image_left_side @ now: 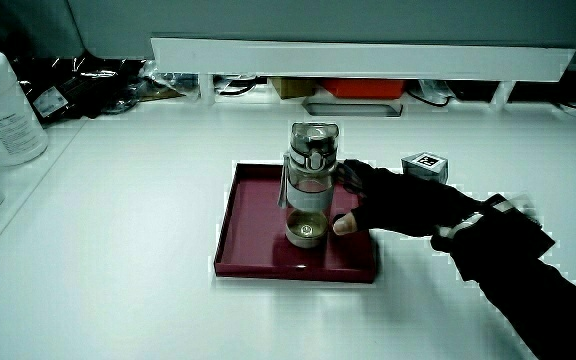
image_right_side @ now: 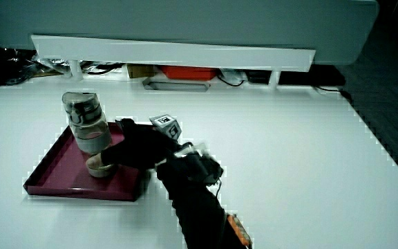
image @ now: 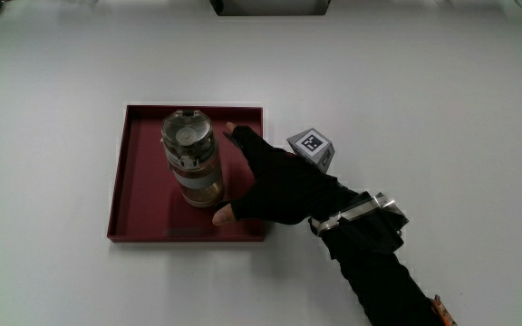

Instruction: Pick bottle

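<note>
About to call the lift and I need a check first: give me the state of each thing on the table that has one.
bottle: upright in the tray, lid on, a little amber liquid at its base.
tray: flat on the table, holding only the bottle.
hand: beside the bottle over the tray's edge, fingers curled around the bottle's lower part, thumb tip at its base.
patterned cube: sitting on the back of the hand.

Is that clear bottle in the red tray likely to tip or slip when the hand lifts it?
The bottle stands tall and narrow in the tray, so a sideways nudge might tip it. It looks rigid and smooth, maybe slippery. The hand wraps its lower half, which probably steadies it.
</note>
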{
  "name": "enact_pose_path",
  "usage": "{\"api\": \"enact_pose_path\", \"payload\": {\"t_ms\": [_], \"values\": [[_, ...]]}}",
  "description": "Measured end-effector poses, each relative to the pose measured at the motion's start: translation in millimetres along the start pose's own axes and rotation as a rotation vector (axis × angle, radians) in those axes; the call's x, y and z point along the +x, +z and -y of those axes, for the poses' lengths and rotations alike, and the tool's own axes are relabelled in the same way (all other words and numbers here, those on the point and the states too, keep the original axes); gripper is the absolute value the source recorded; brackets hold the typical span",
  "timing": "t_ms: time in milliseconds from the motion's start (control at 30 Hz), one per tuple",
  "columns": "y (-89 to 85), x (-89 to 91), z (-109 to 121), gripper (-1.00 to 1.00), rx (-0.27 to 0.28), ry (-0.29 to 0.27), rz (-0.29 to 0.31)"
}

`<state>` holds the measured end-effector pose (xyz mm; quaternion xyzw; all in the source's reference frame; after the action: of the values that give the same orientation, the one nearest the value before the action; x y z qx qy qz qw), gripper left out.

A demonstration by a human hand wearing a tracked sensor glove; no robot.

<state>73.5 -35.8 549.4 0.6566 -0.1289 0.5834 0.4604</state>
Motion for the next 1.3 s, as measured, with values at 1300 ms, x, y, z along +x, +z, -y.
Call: {"api": "enact_pose_path", "payload": {"t_ms": [1300], "values": [[-18.9,28.7,-12.8,0.79,0.270,0.172,-0.113]]}}
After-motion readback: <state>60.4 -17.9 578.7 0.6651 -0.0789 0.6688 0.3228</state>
